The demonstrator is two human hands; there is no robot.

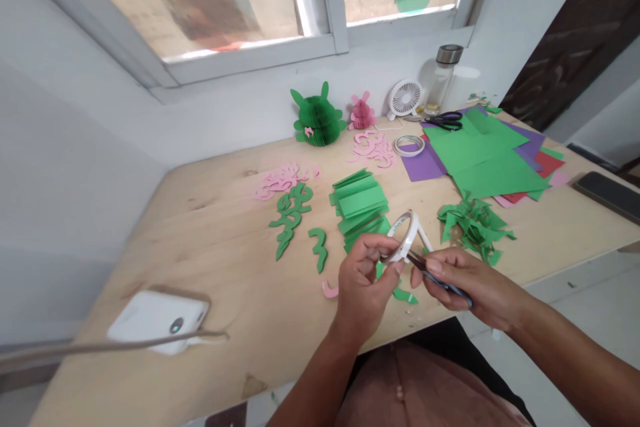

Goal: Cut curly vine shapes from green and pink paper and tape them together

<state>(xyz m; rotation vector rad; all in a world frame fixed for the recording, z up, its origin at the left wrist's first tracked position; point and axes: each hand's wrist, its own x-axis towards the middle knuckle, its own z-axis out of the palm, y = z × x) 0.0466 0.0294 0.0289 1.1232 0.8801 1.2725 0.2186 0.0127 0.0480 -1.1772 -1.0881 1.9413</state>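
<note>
Pale wood table (210, 233) vs. white wall (240, 113), under a window (336, 10) w/ pale frame; dark brown door (560, 40) far R, tiled floor (575, 303) on the person's side. Back row, L to R: green paper figure (320, 123), pink paper figure (361, 117), small white fan (406, 99), clear bottle (439, 88) w/ metal cap. R end: stack of coloured paper (490, 153), mostly green on top, w/ black scissors (443, 121) on its back edge; 2nd tape roll (409, 145) nr its L side; phone (607, 193) at far R. Mid-table: pink cutouts (283, 180) in 2 piles, wavy green cutouts (291, 213), folded green paper (361, 200), green scraps (473, 223) just R of the hands. Front L: white power bank (150, 313) w/ cable (100, 348) across it. Tape roll (412, 237) is up off the table, btwn the hands, in front of the folded paper; L hand (367, 283) thumb & fingers pinch its lower rim. R hand (457, 273) fingers wrap the handles of small scissors (450, 288), blades at the roll; can't tell if tips touch it. Hands & roll block the folded paper's nr end; pink strip (329, 289) part hidden by L hand. Phone cut off at frame edge; view thru glass blurry.
</note>
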